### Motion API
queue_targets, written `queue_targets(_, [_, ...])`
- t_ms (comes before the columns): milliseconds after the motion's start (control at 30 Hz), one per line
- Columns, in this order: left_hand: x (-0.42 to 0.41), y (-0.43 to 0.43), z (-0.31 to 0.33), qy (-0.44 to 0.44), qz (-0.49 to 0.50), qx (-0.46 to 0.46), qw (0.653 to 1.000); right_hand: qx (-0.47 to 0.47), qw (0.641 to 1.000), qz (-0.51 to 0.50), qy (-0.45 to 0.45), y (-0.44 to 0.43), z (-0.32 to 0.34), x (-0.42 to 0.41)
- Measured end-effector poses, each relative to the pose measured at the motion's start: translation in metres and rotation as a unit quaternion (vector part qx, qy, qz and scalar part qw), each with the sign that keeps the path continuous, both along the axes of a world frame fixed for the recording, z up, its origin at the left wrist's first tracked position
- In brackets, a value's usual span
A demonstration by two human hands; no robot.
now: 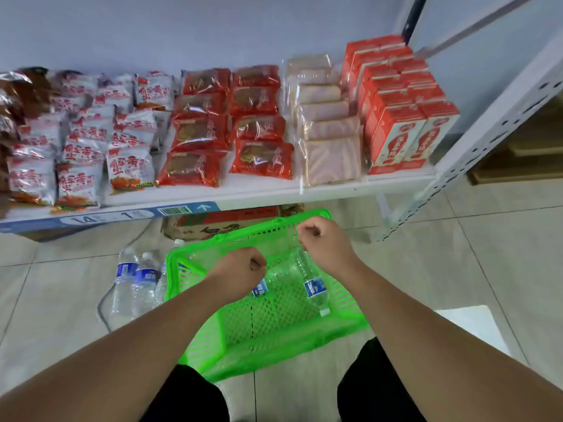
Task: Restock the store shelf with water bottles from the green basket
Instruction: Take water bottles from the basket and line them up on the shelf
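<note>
The green basket (341, 322) sits on the tiled floor in front of the shelf (262, 190). Two clear water bottles with blue labels lie inside it: one (315, 287) with its cap toward me, another (278, 274) to its left. My left hand (242, 271) hovers as a closed fist over the left bottle's labelled end. My right hand (324, 243) is also a fist, just above the base of the right bottle. Neither fist visibly holds anything. Three more water bottles (135, 280) stand on the floor just left of the basket.
The shelf carries rows of snack packets (82, 141), red wrapped cakes (228, 123), clear bread packs (329, 132) and red cartons (399, 117). A cardboard box (219, 226) sits under it. A perforated white upright (475, 144) stands at right. A dark cable (102, 309) runs along the floor.
</note>
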State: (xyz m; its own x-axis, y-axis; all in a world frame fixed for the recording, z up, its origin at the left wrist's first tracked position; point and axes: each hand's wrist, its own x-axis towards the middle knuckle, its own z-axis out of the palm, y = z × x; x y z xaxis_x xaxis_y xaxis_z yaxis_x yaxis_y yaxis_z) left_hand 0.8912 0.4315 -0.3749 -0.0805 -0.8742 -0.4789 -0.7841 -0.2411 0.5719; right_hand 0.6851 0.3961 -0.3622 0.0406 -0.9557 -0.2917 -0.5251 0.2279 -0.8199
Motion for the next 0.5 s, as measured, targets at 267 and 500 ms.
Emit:
queue_targets(267, [0.018, 0.005, -0.169, -0.060, 0.029, 0.066, 0.996, 0.070, 0.996, 0.046, 0.022, 0.005, -0.132, -0.014])
queue_targets(500, [0.047, 0.013, -0.248, -0.157, -0.033, 0.117, 0.980, 0.112, 0.984, 0.128, 0.045, 0.018, -0.153, -0.021])
